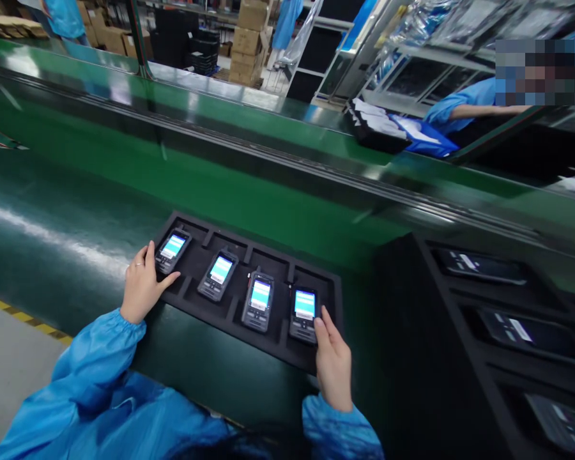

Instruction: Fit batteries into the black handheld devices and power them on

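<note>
A black foam tray [230,327] lies on the green bench, holding several handheld radios with lit blue-white screens. My left hand [141,284] grips the tray's left end, its thumb stretched over the front rim beside the leftmost radio [172,248]. Two more radios, a left-middle one [218,275] and a right-middle one [257,299], lie between my hands. At the right end, the thumb and fingertips of my right hand [334,358] close on the right edge of the rightmost radio [304,313]. The undersides of my fingers are hidden there.
To the right stands a tall black stack of foam trays [412,345], with dark-screened devices [483,265] in its top. A ledge [249,137] runs behind the bench. Across it are a blue bin [429,137], a co-worker's arm [479,112] and cardboard boxes [246,48].
</note>
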Motion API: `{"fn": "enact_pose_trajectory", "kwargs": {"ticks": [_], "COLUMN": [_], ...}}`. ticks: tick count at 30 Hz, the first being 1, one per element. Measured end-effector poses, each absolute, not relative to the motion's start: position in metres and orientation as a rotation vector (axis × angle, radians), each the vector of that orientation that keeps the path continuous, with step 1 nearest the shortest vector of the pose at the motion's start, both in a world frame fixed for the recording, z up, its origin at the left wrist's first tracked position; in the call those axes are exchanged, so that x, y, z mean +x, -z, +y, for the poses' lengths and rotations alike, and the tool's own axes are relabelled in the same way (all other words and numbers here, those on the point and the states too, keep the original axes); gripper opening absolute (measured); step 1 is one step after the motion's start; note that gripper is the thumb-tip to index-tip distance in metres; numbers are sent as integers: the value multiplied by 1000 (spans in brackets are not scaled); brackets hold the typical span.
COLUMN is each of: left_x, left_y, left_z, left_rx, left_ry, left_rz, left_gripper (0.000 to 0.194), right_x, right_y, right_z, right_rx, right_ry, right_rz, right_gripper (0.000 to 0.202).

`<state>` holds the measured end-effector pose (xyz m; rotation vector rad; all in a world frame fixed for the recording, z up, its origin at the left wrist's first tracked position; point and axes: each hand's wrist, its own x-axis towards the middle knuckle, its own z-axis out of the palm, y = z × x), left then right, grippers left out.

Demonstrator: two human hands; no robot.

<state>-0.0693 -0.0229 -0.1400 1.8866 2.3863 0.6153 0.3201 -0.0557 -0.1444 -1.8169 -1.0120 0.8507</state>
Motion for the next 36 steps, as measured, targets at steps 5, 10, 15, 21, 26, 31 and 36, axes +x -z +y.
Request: {"fn": "enact_pose_trajectory", "kwargs": {"ticks": [5,10,15,21,26,31,36], "left_x": [-62,-57,-58,-61,-60,-58,-56], "left_y": [140,140,143,147,147,147,146], "left_z": [-31,-41,-43,-43,-43,-42,-42], "left_rx": [1987,2136,2173,2189,2186,2165,2154], "left_ry": [-833,-826,-855,-914,-917,-828,-798], "left_rz": [2328,2234,2208,2184,2211,2251,2271], "left_gripper": [69,43,25,16,20,30,32], "right_x": [320,322,318,322,322,320,322], "right_y": [145,152,158,162,163,159,161], "right_z": [-65,-85,-90,-88,-86,-86,-87], "right_rx": [-1911,-1872,-1761,-1688,-1649,-1684,-1721], "right_ry": [-385,-65,160,238,261,212,138], "right_rz": [-1422,-1669,-1739,-1736,-1723,-1686,-1648], "right_gripper": [63,54,36,25,23,23,25]}}
